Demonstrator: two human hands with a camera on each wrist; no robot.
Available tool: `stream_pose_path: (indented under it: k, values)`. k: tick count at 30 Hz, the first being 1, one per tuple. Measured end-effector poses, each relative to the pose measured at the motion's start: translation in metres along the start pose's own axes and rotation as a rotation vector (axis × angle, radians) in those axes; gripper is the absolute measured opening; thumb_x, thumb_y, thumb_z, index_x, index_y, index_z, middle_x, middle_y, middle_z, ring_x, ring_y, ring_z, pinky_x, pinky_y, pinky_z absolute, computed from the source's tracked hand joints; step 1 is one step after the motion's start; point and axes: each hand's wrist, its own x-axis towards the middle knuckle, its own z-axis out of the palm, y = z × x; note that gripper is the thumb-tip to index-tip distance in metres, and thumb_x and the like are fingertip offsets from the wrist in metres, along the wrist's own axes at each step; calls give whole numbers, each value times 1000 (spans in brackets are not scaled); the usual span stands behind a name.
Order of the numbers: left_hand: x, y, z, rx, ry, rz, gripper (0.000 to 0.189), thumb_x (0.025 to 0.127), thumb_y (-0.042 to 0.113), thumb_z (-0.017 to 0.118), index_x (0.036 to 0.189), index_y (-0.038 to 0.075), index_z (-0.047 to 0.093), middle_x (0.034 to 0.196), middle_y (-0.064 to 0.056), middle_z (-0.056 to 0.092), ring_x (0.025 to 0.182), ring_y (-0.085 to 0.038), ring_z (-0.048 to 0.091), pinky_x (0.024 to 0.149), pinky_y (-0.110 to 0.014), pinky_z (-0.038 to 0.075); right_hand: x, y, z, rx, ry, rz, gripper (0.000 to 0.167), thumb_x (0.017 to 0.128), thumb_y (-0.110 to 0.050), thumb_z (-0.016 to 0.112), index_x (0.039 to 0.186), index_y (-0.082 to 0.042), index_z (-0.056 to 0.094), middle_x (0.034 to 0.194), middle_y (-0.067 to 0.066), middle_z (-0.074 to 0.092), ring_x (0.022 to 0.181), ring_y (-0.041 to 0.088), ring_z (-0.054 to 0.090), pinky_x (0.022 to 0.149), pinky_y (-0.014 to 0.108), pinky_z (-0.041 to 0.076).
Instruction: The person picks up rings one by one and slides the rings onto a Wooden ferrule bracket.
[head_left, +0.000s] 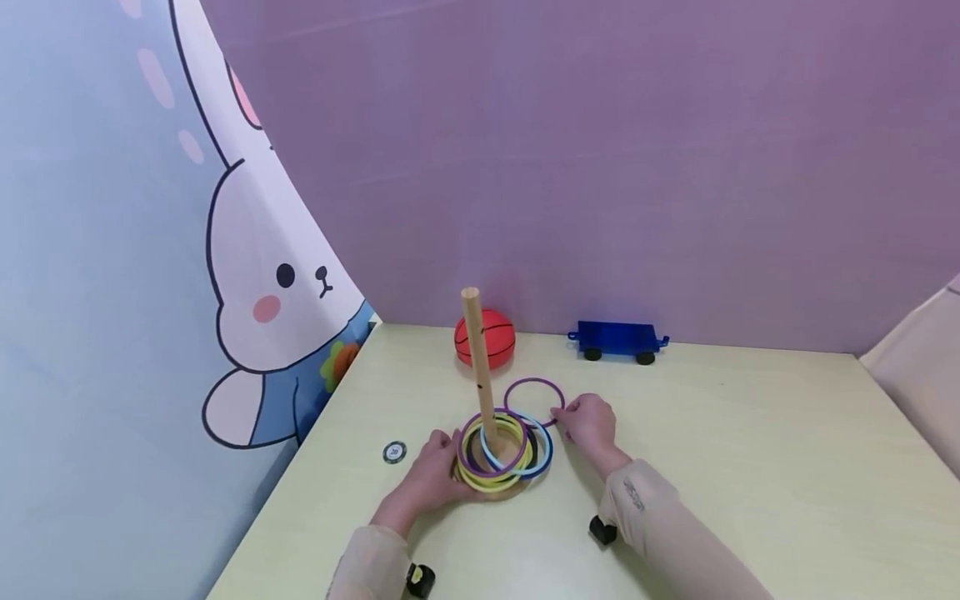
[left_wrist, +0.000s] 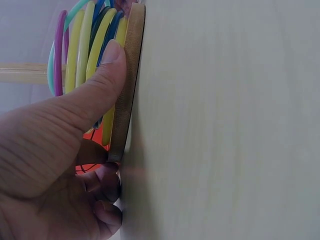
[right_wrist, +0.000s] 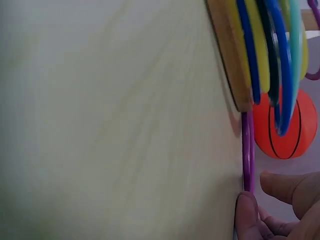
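A wooden ring-toss stand has an upright post (head_left: 477, 358) and a round base (left_wrist: 131, 70). Several yellow, blue, dark, light-blue and purple rings (right_wrist: 282, 70) are stacked loosely around the post. With thumb and curled fingers, my left hand (head_left: 431, 477) grips the base's left side; the thumb presses near the lower rings. A separate purple ring (head_left: 534, 380) lies flat on the table, just behind and right of the stand. At its right edge, my right hand (head_left: 590, 423) pinches it between thumb and finger. Part of the ring is hidden behind the thumb in the right wrist view.
Behind the post sits a red basketball-patterned ball (head_left: 504, 333). A blue toy wagon (head_left: 618, 337) stands at the table's back edge, before a purple backdrop (head_left: 600, 167). Left of the stand lies a poker chip (head_left: 394, 452).
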Motion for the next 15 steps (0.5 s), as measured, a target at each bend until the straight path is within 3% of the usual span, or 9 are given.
stream_pose_path:
  k: [7,15]
  values:
    - [2,1,3,-3,0,10,118,61,54,86,151,2,30,112,-7,42,103,-22,46,97,-47,44,8,1,-2,-157,15,-5,25,83,-25,77,79,-2,69,70,8,63,66,24,57,62,34,47]
    - [0,2,-1,18,18,19,123,59,56,87,151,-1,28,112,-9,43,100,-22,47,95,-47,46,12,6,-14,-106,-44,75,20,85,-17,73,86,2,70,65,8,63,56,20,59,51,27,45]
